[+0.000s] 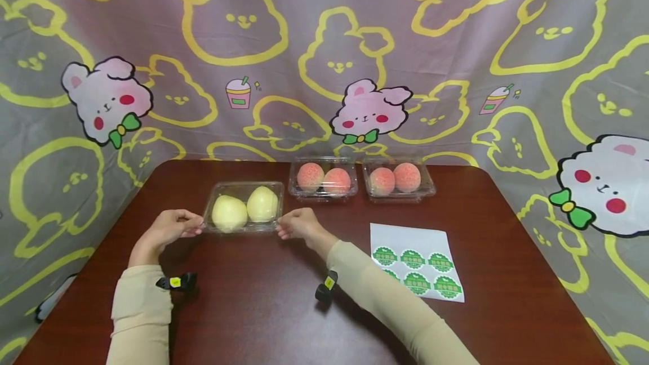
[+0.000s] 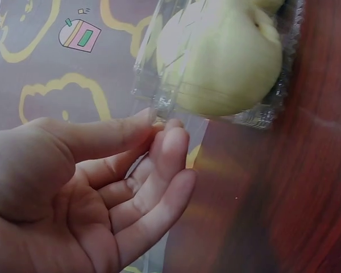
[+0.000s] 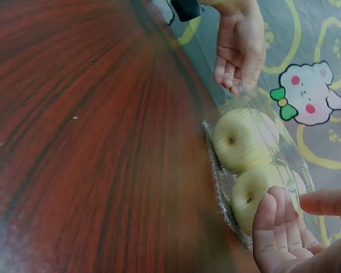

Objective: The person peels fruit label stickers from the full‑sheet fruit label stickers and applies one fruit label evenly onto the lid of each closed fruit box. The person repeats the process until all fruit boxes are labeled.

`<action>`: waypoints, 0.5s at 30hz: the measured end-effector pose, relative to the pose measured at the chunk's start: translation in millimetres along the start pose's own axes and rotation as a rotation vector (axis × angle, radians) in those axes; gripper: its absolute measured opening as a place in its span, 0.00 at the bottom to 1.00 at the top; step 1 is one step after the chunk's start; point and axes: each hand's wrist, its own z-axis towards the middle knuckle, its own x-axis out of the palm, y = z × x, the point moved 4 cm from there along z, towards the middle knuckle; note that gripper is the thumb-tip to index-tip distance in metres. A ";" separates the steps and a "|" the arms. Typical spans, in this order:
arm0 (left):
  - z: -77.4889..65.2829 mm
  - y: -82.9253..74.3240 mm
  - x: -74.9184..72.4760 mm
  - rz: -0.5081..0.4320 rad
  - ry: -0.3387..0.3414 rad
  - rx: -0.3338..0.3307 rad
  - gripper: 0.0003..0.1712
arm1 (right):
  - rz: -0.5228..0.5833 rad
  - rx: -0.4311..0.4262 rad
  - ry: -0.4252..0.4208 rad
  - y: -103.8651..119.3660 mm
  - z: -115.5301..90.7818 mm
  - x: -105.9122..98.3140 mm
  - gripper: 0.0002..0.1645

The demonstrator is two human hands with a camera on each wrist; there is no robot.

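A clear plastic fruit box (image 1: 276, 228) with two pale yellow fruits, which look like pears (image 1: 230, 212), stands at the left of the table. At its left front corner my left hand (image 1: 172, 228) pinches the edge between thumb and fingertips; the left wrist view shows this hand (image 2: 102, 182) just below one pear (image 2: 227, 62). On the opposite side, my right hand (image 1: 303, 225) holds the right front corner with its fingers. In the right wrist view the right hand's (image 3: 307, 233) fingers and thumb lie either side of the box's end.
Two more clear boxes, each with two pink peaches (image 1: 310, 177) (image 1: 407, 177), stand along the back of the brown table (image 1: 243, 308). A white sheet (image 1: 405, 234) of round green stickers (image 1: 413, 258) lies right of centre, partly behind my right sleeve. A patterned curtain (image 1: 304, 32) surrounds the table.
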 end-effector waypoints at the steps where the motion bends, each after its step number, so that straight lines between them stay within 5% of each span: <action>1: -0.5 -0.5 -0.2 0.005 0.004 0.002 0.23 | -0.005 0.000 0.005 -0.2 -1.1 0.0 0.14; 9: -1.2 -2.0 -3.7 0.001 0.053 0.007 0.24 | -0.019 0.016 0.030 -1.7 -6.6 1.5 0.14; 15: 5.2 -2.1 -3.4 -0.006 0.020 0.021 0.27 | -0.017 0.013 -0.023 0.5 -3.3 -1.6 0.14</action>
